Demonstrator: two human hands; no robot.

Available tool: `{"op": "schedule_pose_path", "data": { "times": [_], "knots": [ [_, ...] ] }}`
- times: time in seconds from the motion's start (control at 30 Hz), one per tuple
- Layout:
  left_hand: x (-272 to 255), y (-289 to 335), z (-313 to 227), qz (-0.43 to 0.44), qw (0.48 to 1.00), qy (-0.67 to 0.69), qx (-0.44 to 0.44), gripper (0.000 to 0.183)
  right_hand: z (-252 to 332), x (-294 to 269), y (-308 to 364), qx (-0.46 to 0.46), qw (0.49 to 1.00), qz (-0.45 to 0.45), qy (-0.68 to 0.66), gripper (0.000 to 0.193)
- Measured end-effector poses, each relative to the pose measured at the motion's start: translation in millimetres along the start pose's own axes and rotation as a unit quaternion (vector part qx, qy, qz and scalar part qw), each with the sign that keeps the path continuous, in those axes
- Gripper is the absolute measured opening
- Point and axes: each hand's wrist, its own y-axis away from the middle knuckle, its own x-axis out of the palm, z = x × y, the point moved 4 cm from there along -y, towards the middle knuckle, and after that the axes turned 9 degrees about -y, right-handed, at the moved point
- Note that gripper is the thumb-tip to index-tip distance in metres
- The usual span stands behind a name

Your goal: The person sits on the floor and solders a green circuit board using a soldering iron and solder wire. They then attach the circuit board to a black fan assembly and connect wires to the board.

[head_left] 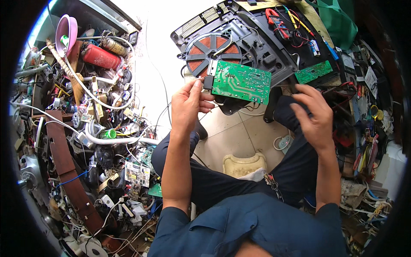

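Observation:
My left hand (188,105) is closed on the left end of a green circuit board (243,83), pinching it near a black block (208,82). The board is raised and tilted, its soldered side showing. Behind it lies an opened black appliance housing (267,53), which carries a round copper coil (201,49) with dark spokes. Part of the coil is hidden by the board. Off to the board's right hovers my right hand (316,115), fingers loosely bent, thumb apart, nothing visible in it. A second green circuit board (314,72) lies just beyond that hand.
A red clamp meter (278,26) and test leads (298,23) lie at the far right, with a green bag (337,23) beyond. Piled scrap, cables and a red cylinder (100,57) fill the left side. A cream plastic stool (244,164) stands between my legs.

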Motion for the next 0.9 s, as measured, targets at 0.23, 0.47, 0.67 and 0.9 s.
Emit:
{"op": "schedule_pose_path", "data": {
  "times": [0.23,0.47,0.67,0.9],
  "knots": [
    [-6,-2,-4,-0.022,0.999,-0.039,0.014,0.039,-50,-95,111,0.220,0.969,-0.110,0.033,0.022],
    [-18,-15,-3,-0.062,0.993,-0.094,0.042,0.038,-77,-135,190,0.333,0.929,-0.147,0.064,0.024],
    [-83,-20,14,-0.191,0.958,-0.191,0.092,0.039,-72,-173,208,0.251,0.938,-0.237,0.042,0.020],
    [-44,33,-21,-0.148,0.934,-0.274,0.176,0.040,-111,-287,342,0.299,0.735,-0.570,-0.214,0.027]
  ]
}}
